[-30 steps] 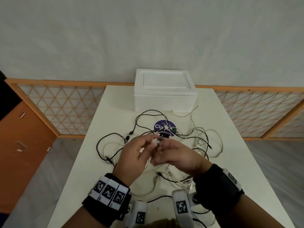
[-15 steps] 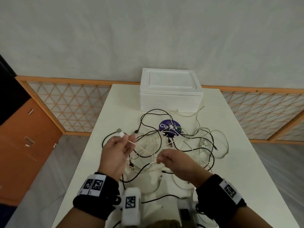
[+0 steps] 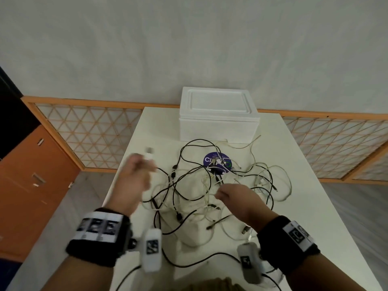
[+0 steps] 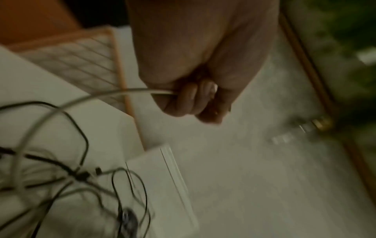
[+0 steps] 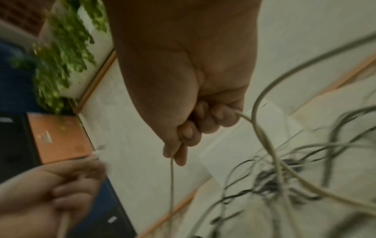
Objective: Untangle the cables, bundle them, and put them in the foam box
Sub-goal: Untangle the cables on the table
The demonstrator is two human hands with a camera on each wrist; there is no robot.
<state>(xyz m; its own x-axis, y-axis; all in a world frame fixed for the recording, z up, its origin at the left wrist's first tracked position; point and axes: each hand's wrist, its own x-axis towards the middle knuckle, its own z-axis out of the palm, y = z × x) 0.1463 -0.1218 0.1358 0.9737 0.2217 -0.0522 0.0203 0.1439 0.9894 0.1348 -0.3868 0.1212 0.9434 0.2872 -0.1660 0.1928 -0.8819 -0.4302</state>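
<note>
My left hand (image 3: 134,181) grips white cable (image 4: 122,93) near its plug | right hand (image 3: 235,198) pinches it further along | limp, light, snags in tangle (image 3: 210,185); I'd hold by plug.

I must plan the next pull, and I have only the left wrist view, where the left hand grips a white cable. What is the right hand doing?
Observer: The right hand grips a white cable too. A length of it runs from its fingers toward the left hand.
Operator: Is the plug end out of the pile?
Observer: Yes. In the head view a white plug sticks up from the left hand, above the table and to the left of the tangle.
Operator: Is the foam box open?
Observer: No, the lid sits on the foam box.
</note>
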